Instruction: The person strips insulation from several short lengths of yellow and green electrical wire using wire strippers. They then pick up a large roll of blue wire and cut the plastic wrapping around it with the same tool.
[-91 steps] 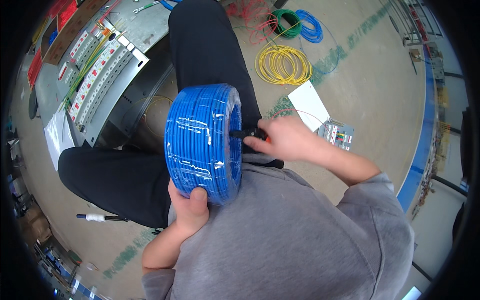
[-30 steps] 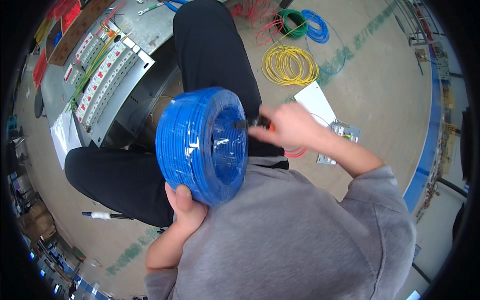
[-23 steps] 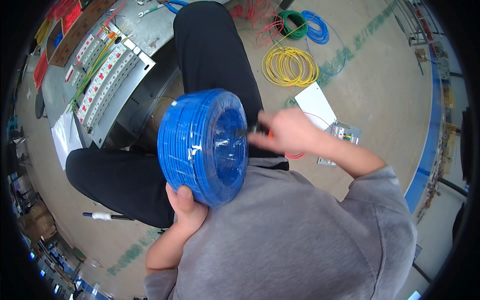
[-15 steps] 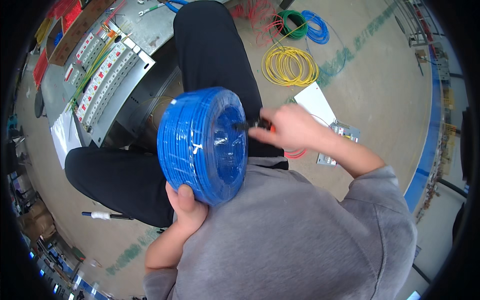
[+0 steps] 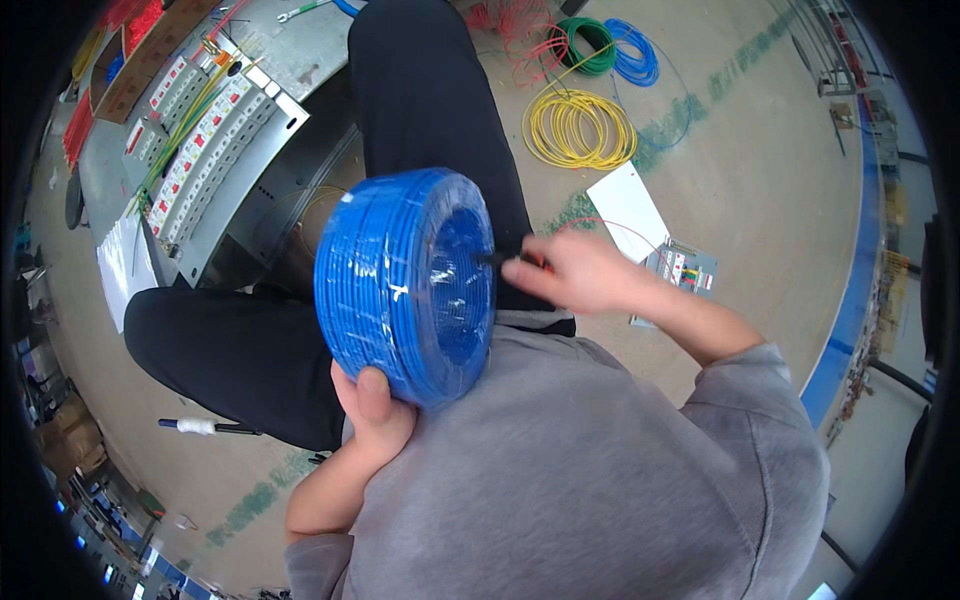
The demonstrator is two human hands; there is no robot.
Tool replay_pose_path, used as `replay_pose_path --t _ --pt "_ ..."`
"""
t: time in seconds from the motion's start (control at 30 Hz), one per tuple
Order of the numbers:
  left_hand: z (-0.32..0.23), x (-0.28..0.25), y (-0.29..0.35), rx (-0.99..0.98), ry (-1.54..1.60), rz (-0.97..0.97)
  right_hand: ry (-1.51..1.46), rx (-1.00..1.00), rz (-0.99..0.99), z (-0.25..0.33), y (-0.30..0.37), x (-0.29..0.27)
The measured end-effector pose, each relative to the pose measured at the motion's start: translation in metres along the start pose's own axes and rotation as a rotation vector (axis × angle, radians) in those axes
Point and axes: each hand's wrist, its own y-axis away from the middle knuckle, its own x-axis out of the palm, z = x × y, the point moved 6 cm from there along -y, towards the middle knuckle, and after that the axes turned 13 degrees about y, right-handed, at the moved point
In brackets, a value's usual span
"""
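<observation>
A thick coil of blue wire in clear plastic wrap rests tilted against my lap and shirt, its hollow centre facing right. My left hand grips it at the lower edge, the thumb pressed on its outer side. Beside the hollow, my right hand is closed round a small black tool with orange on its handle. The tool's dark tip lies at the coil's right-hand rim. Motion blurs it, so I cannot make out its kind or whether it touches the wrap.
On the left, a metal bench carries a rail of circuit breakers with yellow and green wires. Floor coils lie ahead: yellow wire, green wire, blue wire. A white sheet and a small breaker panel lie right.
My right hand has shifted slightly down and right with the tool, whose tip sits less deep over the coil's hollow. The left hand keeps its hold, and the coil stays nearly still.
</observation>
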Motion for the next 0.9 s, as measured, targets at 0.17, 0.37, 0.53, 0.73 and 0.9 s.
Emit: replay_pose_path --t 0.17,0.37,0.53,0.73,0.9 --pt "-0.002 0.0 -0.004 0.002 0.012 0.001 -0.072 -0.163 0.07 0.02 0.027 0.043" --pt "-0.001 0.005 0.001 0.033 0.048 -0.036 -0.07 -0.061 0.092 0.016 0.024 0.039" --pt "0.002 0.006 0.001 0.041 0.05 -0.035 0.089 0.008 -0.13 -0.004 0.006 0.006" --pt "0.004 0.002 0.003 0.024 -0.011 -0.017 0.086 -0.063 -0.132 -0.008 0.001 0.011" --pt "0.0 0.004 0.002 0.004 -0.017 -0.017 -0.257 -0.143 0.198 0.025 0.033 0.047"
